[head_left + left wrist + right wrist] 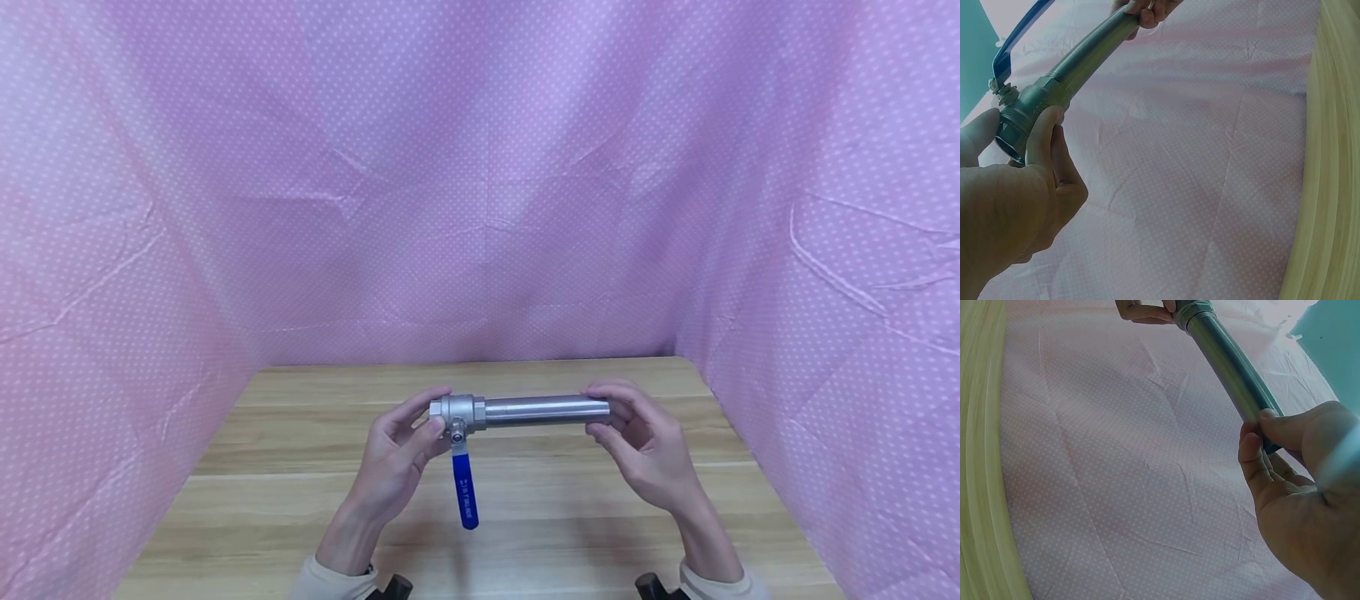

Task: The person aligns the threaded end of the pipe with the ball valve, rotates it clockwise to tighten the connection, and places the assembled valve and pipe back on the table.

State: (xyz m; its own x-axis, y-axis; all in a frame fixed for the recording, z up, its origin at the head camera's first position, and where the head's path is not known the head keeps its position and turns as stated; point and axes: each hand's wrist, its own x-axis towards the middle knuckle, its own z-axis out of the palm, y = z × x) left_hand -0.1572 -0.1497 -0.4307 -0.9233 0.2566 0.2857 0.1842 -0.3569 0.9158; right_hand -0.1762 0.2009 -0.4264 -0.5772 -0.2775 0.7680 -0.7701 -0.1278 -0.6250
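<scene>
Both hands hold a metal ball valve joined to a straight steel pipe, level above the table. My left hand (pixel 392 458) grips the hexagonal outer end of the ball valve (pixel 459 410), thumb in front and fingers behind. From the valve's stem a blue lever handle (pixel 465 492) points toward me. The steel pipe (pixel 543 410) runs rightward out of the valve's other end. Around the pipe's free end, my right hand (pixel 652 454) pinches with thumb and fingers. In the left wrist view the open mouth of the valve (pixel 1011 140) shows between thumb and forefinger.
Below the hands lies a wooden table (pixel 247 517) with light plank grain. Pink dotted cloth (pixel 480 208) hangs as walls at the back and on both sides. Two dark objects (pixel 400 586) show by the wrists at the bottom edge.
</scene>
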